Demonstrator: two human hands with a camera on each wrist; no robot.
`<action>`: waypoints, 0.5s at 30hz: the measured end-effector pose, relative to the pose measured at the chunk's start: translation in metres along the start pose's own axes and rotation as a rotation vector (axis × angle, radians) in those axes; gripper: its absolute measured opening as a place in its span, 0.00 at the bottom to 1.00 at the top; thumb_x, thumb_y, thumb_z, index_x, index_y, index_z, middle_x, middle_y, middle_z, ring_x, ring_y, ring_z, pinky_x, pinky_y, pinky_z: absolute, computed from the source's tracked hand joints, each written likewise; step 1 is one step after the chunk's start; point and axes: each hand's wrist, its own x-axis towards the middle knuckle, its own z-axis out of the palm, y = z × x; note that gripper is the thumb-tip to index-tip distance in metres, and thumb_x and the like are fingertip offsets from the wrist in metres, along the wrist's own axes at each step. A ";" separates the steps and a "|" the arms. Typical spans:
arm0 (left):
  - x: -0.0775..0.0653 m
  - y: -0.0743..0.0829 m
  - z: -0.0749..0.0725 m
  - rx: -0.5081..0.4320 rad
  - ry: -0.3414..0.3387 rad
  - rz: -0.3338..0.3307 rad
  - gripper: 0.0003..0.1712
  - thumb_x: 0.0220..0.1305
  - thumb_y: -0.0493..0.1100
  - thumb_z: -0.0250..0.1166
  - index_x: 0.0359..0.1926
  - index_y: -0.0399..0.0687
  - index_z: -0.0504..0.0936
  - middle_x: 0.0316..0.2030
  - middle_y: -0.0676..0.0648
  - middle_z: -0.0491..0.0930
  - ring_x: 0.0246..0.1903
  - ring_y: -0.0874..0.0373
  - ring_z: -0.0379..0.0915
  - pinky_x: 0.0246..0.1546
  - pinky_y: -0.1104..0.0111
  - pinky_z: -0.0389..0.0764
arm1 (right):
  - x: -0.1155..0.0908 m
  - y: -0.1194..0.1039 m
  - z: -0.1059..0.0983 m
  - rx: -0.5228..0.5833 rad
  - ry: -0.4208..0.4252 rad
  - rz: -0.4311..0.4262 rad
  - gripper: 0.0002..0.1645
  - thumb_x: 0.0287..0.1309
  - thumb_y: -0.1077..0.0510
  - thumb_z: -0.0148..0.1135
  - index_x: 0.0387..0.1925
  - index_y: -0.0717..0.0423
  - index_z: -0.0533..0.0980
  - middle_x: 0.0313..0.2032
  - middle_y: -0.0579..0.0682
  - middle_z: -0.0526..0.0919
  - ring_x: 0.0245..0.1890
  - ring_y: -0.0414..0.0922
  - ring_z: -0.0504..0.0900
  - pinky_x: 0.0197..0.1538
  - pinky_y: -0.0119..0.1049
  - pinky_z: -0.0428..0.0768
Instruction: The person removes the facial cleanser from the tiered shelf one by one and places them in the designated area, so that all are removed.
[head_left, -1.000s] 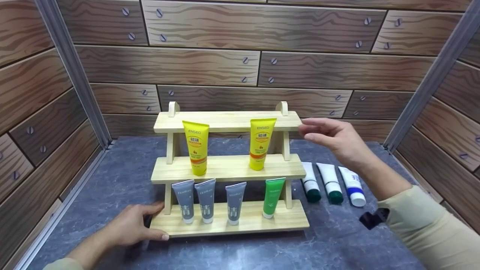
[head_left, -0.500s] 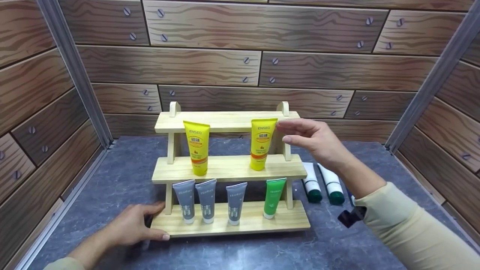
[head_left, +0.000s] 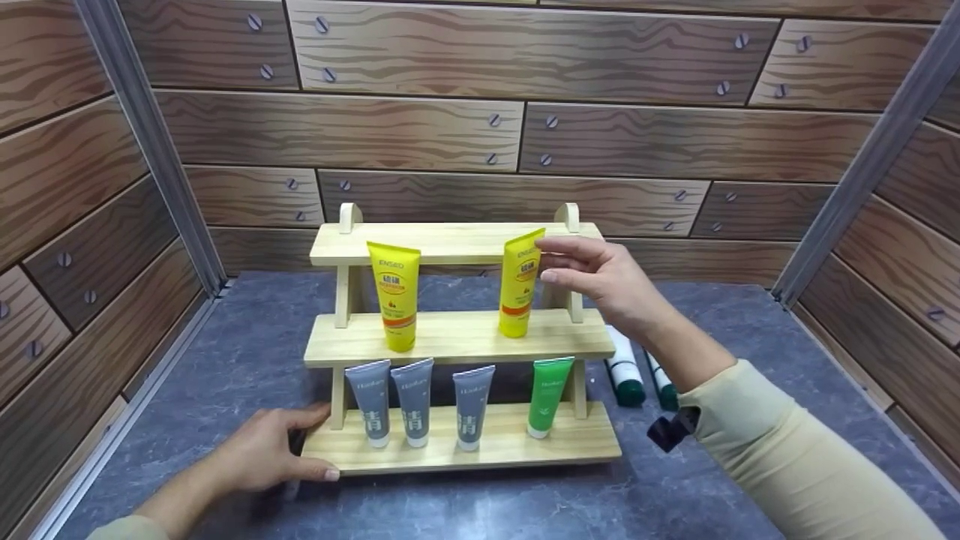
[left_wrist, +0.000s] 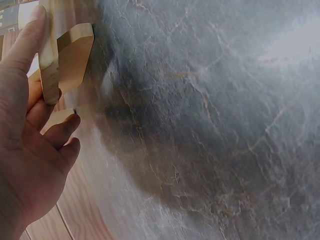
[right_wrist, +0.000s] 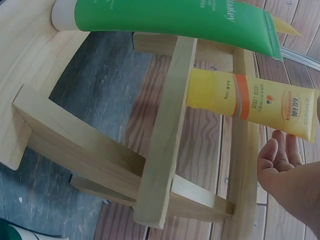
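A three-tier wooden display stand (head_left: pixel 457 349) stands on the table. My left hand (head_left: pixel 255 450) grips the left end of its bottom board (left_wrist: pixel 49 65), with the thumb on one face and fingers on the other. Two yellow squeeze tubes stand on the middle tier. My right hand (head_left: pixel 600 277) touches the upper right edge of the right yellow tube (head_left: pixel 519 285), which is slightly turned; the thumb appears apart from it. The left yellow tube (head_left: pixel 395 300) stands untouched. Along the bottom tier are several grey tubes (head_left: pixel 470 405) and a green tube (head_left: pixel 548 394).
White tubes with dark green caps (head_left: pixel 626 375) lie on the dark marbled table (head_left: pixel 480 510) right of the stand, partly hidden by my right arm. Wood-patterned walls (head_left: pixel 450 135) enclose the back and sides.
My right hand has moved left from beside the top board to the right yellow tube. That tube has turned and shifted slightly. The left hand has stayed on the stand.
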 end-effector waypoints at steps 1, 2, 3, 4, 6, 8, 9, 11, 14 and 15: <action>0.000 0.000 0.000 -0.001 0.000 0.000 0.56 0.46 0.66 0.85 0.69 0.37 0.79 0.63 0.35 0.82 0.62 0.38 0.79 0.64 0.42 0.77 | 0.001 0.001 0.001 0.002 0.000 -0.002 0.27 0.69 0.63 0.70 0.68 0.59 0.79 0.64 0.58 0.82 0.64 0.53 0.81 0.64 0.38 0.82; 0.000 0.000 0.000 -0.002 0.001 0.000 0.56 0.46 0.66 0.85 0.69 0.37 0.79 0.63 0.35 0.82 0.62 0.38 0.79 0.64 0.42 0.77 | 0.003 0.002 0.003 0.005 -0.002 -0.003 0.27 0.69 0.63 0.70 0.68 0.58 0.79 0.63 0.58 0.83 0.63 0.52 0.82 0.64 0.38 0.82; 0.000 0.000 0.000 -0.003 0.001 0.000 0.56 0.46 0.66 0.85 0.69 0.37 0.79 0.63 0.35 0.82 0.62 0.38 0.78 0.64 0.41 0.77 | 0.004 0.003 0.004 0.014 -0.004 -0.004 0.27 0.68 0.64 0.71 0.67 0.58 0.79 0.63 0.58 0.83 0.62 0.52 0.82 0.64 0.39 0.82; -0.001 0.000 0.000 -0.005 0.002 -0.003 0.56 0.46 0.66 0.85 0.69 0.37 0.79 0.63 0.35 0.81 0.62 0.38 0.78 0.64 0.41 0.77 | 0.005 0.005 0.005 0.015 -0.008 -0.005 0.27 0.69 0.63 0.71 0.67 0.58 0.80 0.62 0.58 0.83 0.62 0.52 0.82 0.64 0.39 0.82; -0.001 0.000 0.000 -0.006 0.003 -0.008 0.57 0.45 0.66 0.85 0.69 0.37 0.79 0.63 0.35 0.81 0.62 0.37 0.78 0.64 0.41 0.76 | 0.007 0.007 0.008 0.020 -0.016 -0.001 0.26 0.68 0.63 0.71 0.67 0.57 0.80 0.62 0.57 0.84 0.62 0.52 0.82 0.65 0.40 0.81; 0.000 -0.001 0.000 -0.004 0.001 -0.010 0.57 0.46 0.66 0.85 0.69 0.36 0.79 0.63 0.34 0.81 0.63 0.37 0.78 0.64 0.41 0.76 | 0.008 0.009 0.010 0.029 -0.024 0.005 0.25 0.68 0.63 0.71 0.65 0.56 0.81 0.62 0.56 0.84 0.62 0.53 0.82 0.65 0.41 0.82; 0.000 -0.001 0.000 -0.006 0.000 -0.014 0.57 0.45 0.67 0.85 0.69 0.36 0.79 0.63 0.34 0.81 0.63 0.37 0.78 0.65 0.41 0.76 | 0.008 0.011 0.012 0.030 -0.027 0.008 0.25 0.68 0.63 0.71 0.65 0.56 0.81 0.62 0.55 0.84 0.62 0.53 0.81 0.65 0.41 0.82; 0.000 -0.001 0.000 -0.008 -0.002 -0.019 0.57 0.45 0.67 0.85 0.69 0.36 0.79 0.63 0.34 0.81 0.63 0.37 0.77 0.65 0.41 0.75 | 0.009 0.013 0.014 0.032 -0.034 0.012 0.23 0.68 0.63 0.71 0.63 0.57 0.82 0.61 0.55 0.84 0.62 0.53 0.81 0.64 0.41 0.82; 0.001 -0.001 0.000 -0.012 -0.004 -0.020 0.58 0.45 0.67 0.84 0.69 0.36 0.79 0.64 0.34 0.80 0.63 0.37 0.77 0.66 0.41 0.75 | 0.010 0.017 0.016 0.053 -0.051 0.012 0.22 0.68 0.65 0.70 0.62 0.59 0.82 0.61 0.57 0.83 0.61 0.54 0.81 0.62 0.42 0.83; 0.001 -0.001 0.000 -0.016 -0.005 -0.021 0.58 0.45 0.67 0.85 0.69 0.36 0.79 0.64 0.34 0.80 0.63 0.36 0.77 0.66 0.41 0.75 | 0.010 0.018 0.017 0.062 -0.055 0.010 0.22 0.68 0.66 0.70 0.62 0.60 0.81 0.61 0.57 0.83 0.61 0.54 0.81 0.61 0.42 0.83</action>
